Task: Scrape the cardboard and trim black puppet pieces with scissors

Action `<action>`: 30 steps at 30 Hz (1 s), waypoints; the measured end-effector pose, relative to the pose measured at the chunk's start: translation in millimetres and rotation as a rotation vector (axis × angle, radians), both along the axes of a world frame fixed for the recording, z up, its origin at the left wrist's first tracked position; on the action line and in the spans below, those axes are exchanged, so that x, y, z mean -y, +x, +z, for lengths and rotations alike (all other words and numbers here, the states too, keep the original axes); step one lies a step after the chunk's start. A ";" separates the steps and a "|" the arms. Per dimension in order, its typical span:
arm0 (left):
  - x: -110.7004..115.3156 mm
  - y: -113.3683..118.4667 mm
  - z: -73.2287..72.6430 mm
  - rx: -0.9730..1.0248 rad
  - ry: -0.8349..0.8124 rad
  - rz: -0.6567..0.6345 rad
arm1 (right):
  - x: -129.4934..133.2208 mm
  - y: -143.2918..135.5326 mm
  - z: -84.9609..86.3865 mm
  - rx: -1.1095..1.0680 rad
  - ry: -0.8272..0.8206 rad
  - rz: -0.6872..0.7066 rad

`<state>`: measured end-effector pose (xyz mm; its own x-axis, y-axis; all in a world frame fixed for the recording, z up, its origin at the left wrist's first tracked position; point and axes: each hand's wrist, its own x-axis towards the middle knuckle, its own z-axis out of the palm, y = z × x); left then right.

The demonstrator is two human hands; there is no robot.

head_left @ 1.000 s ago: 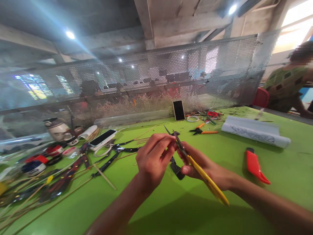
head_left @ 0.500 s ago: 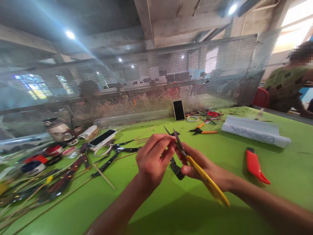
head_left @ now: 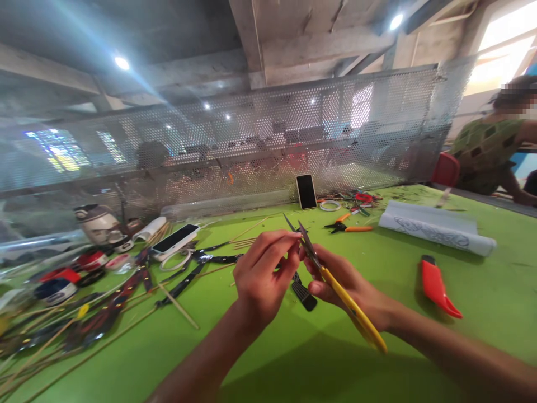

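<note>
Yellow-handled scissors (head_left: 350, 305) are in my right hand (head_left: 350, 280), their blades parted and pointing up and away from me. My left hand (head_left: 264, 274) is closed in a pinch beside the blades, its fingertips touching or almost touching them. Whatever lies between those fingertips is too small to make out. Below and behind the hands, a black ribbed piece (head_left: 304, 296) rests on the green table (head_left: 268, 364), partly covered by the fingers.
Orange-handled pliers (head_left: 348, 226), a paper roll (head_left: 436, 229) and a red-handled cutter (head_left: 438, 288) lie to the right. A phone (head_left: 306, 191) stands against the mesh screen (head_left: 260, 151). Sticks, tape rolls and another phone (head_left: 176, 239) crowd the left. A person (head_left: 486, 151) sits far right.
The scissors' handles have shifted slightly left and up with my right hand. My left hand keeps its pinch in nearly the same place.
</note>
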<state>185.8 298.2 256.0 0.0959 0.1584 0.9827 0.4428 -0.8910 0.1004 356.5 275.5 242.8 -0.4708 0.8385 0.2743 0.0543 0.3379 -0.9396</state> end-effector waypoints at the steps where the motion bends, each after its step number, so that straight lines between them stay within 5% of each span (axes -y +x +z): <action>1: -0.2 -0.3 0.1 -0.001 -0.003 -0.002 | 0.1 -0.3 0.5 0.003 0.001 -0.005; 30: 0.3 -1.4 6.5 0.043 -0.035 -0.002 | 0.7 -7.6 -8.2 -0.047 -0.019 -0.056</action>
